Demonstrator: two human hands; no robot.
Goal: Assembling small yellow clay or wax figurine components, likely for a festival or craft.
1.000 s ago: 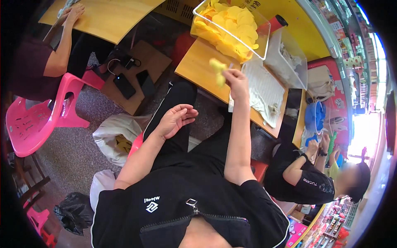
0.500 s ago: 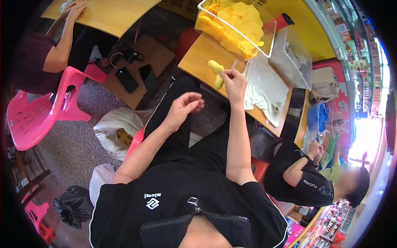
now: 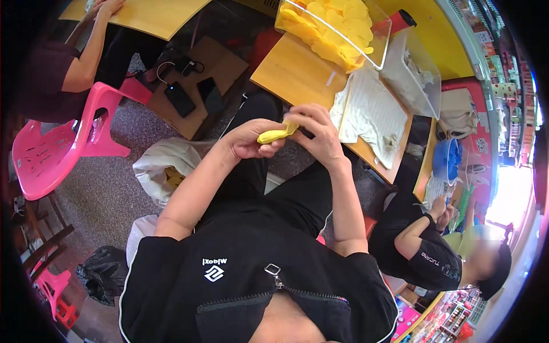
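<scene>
Above my lap, my left hand [image 3: 254, 137] grips a small, soft yellow fabric piece [image 3: 273, 135], long with a rounded end. My right hand [image 3: 318, 137] has its curled fingers at the piece's other end, which looks bent and slightly blurred. Both hands are close together, short of the wooden table's edge. At the table's far side stands a clear bin [image 3: 384, 67] heaped with flat yellow fabric pieces [image 3: 337, 26].
A white cloth [image 3: 372, 108] lies on the wooden table [image 3: 291, 66], beside a second clear bin [image 3: 420, 86]. To my left are a white sack [image 3: 157, 171] and a pink chair [image 3: 51, 154]. One person sits at far left, another [image 3: 426, 240] at right.
My right hand has brought the yellow piece down and toward me from over the table. My left hand, empty before, now grips it.
</scene>
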